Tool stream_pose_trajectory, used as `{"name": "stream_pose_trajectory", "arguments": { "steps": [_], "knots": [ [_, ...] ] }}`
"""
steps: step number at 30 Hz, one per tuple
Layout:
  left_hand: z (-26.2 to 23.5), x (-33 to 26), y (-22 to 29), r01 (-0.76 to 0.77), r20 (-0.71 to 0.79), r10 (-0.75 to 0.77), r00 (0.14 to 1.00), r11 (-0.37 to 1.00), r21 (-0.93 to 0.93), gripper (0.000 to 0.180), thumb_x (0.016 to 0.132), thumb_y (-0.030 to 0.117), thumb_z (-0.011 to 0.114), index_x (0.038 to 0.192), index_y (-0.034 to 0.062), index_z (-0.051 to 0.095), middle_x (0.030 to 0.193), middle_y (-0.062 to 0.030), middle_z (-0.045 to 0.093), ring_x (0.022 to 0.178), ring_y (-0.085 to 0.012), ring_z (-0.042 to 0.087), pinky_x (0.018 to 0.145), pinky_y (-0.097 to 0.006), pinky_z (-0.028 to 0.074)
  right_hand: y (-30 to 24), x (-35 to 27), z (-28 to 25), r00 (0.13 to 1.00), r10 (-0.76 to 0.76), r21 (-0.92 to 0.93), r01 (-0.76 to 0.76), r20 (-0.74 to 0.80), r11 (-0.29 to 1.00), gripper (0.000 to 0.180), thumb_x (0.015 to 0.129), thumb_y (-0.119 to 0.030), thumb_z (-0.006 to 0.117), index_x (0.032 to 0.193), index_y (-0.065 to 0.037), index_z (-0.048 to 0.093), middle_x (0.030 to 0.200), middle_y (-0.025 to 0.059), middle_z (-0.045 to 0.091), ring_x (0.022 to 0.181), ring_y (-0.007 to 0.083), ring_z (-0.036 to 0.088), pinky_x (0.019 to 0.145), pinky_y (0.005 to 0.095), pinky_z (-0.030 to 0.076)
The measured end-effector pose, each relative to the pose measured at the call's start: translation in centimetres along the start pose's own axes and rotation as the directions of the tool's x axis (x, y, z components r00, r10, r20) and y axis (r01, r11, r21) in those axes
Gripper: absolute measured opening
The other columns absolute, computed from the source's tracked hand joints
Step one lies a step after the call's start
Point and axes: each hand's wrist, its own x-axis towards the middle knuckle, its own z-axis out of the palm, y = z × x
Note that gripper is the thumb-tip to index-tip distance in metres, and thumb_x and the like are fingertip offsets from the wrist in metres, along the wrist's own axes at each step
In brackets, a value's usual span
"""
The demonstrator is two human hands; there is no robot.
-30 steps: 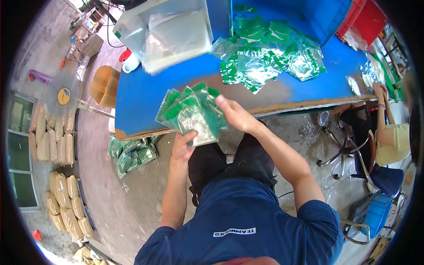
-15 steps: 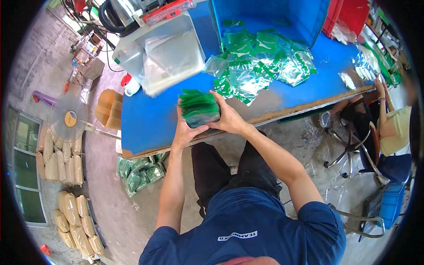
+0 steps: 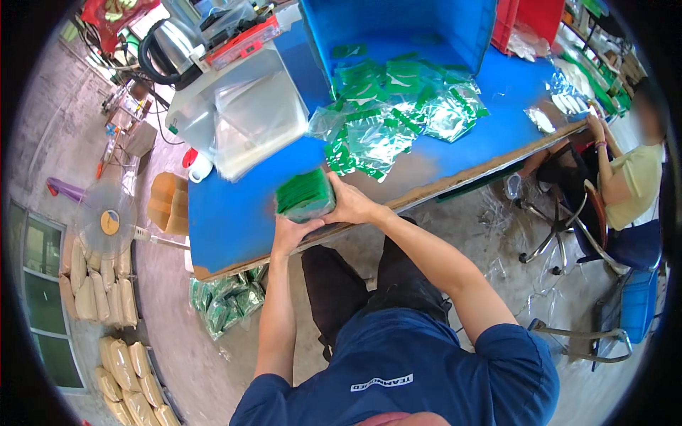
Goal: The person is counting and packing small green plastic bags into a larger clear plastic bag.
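A seated person grips a squared-up stack of green packets (image 3: 305, 195) between both hands, the left hand (image 3: 291, 231) cupped under its near end and the right hand (image 3: 353, 206) clasped against its right side, holding it at the front edge of a blue table (image 3: 234, 213). Beyond the right hand a loose heap of green-and-clear packets (image 3: 391, 117) sprawls across the table, while a clear plastic bin (image 3: 238, 113) stands beyond the left hand and another pile of green packets (image 3: 227, 302) lies on the floor below it.
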Motion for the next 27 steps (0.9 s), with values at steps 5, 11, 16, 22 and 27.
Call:
{"name": "stream_pose_trajectory", "arguments": {
  "steps": [5, 11, 16, 22, 27],
  "knots": [
    [1.1, -2.1, 1.8, -0.016, -0.033, 0.012, 0.999, 0.992, -0.125, 0.062, 0.069, 0.011, 0.09, 0.123, 0.0019, 0.062, 0.116, -0.005, 0.067, 0.106, -0.0171, 0.063, 0.096, -0.035, 0.049, -1.6, -0.7, -0.9, 0.974, 0.094, -0.082, -0.079, 0.204, 0.994, 0.091, 0.065, -0.038, 0.09, 0.127, 0.0, 0.035, 0.113, 0.0298, 0.062, 0.11, 0.0479, 0.06, 0.09, 0.0496, 0.049],
    [3.9, -9.4, 1.2, 0.055, -0.208, -0.274, 0.939, 0.717, -0.695, 0.071, 0.075, 0.015, 0.082, 0.136, 0.0033, 0.049, 0.128, -0.0063, 0.061, 0.118, -0.0252, 0.06, 0.102, -0.04, 0.047, -3.9, -0.4, -4.9, 0.945, 0.039, 0.028, -0.05, 0.323, 0.998, 0.062, 0.086, -0.048, 0.072, 0.12, 0.002, 0.061, 0.116, 0.0209, 0.066, 0.103, 0.0371, 0.065, 0.09, 0.0414, 0.051],
    [5.8, -12.4, 0.5, 0.083, 0.066, -0.421, 0.905, 0.023, -0.996, 0.061, 0.078, 0.017, 0.08, 0.132, 0.0068, 0.054, 0.131, -0.0128, 0.061, 0.128, -0.0338, 0.054, 0.113, -0.056, 0.038, 4.0, -0.7, -9.4, 0.946, -0.073, -0.782, -0.215, -0.315, 0.585, 0.08, 0.09, -0.067, 0.054, 0.142, -0.007, 0.046, 0.143, 0.0334, 0.042, 0.133, 0.0517, 0.039, 0.109, 0.0636, 0.031],
    [4.7, -14.7, -1.9, 0.005, 0.012, -0.478, 0.878, -0.016, -1.0, 0.061, 0.082, 0.02, 0.077, 0.135, 0.0059, 0.051, 0.138, -0.0142, 0.056, 0.133, -0.0363, 0.048, 0.116, -0.061, 0.033, 0.1, -6.1, -4.5, 0.978, -0.112, -0.771, 0.207, 0.175, 0.602, 0.073, 0.093, -0.061, 0.053, 0.145, -0.011, 0.046, 0.15, 0.0269, 0.039, 0.14, 0.0496, 0.031, 0.114, 0.0654, 0.022],
    [6.0, -12.8, 0.0, 0.096, 0.02, -0.493, 0.87, 0.13, -0.987, 0.071, 0.086, 0.017, 0.075, 0.145, 0.0031, 0.038, 0.145, -0.0193, 0.048, 0.136, -0.0383, 0.044, 0.115, -0.06, 0.035, -2.1, -7.0, -2.4, 0.907, -0.22, -0.511, 0.388, 0.359, 0.767, 0.046, 0.097, -0.032, 0.053, 0.136, -0.008, 0.05, 0.147, 0.025, 0.041, 0.141, 0.0445, 0.034, 0.118, 0.0565, 0.024]
  ]
}}
